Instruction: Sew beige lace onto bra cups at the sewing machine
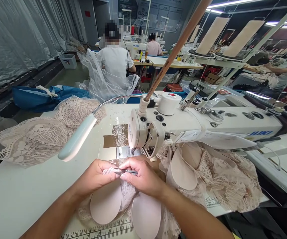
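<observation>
My left hand (97, 174) pinches the centre of a pale pink lace bra (123, 205) that lies on the table just in front of the needle of a white sewing machine (183, 127). My right hand (141, 176) is closed on a small dark metal tool (128, 171), thread snips or tweezers, with its tip at the same spot of lace. Two padded cups of the bra show below my hands. Both hands touch each other over the fabric.
A heap of lace bras (208, 172) lies right of the needle, another lace pile (41, 132) at the table's left edge. A gooseneck lamp (77, 139) hangs over the table. A ruler strip (101, 230) runs along the front edge. Other people sit at machines beyond.
</observation>
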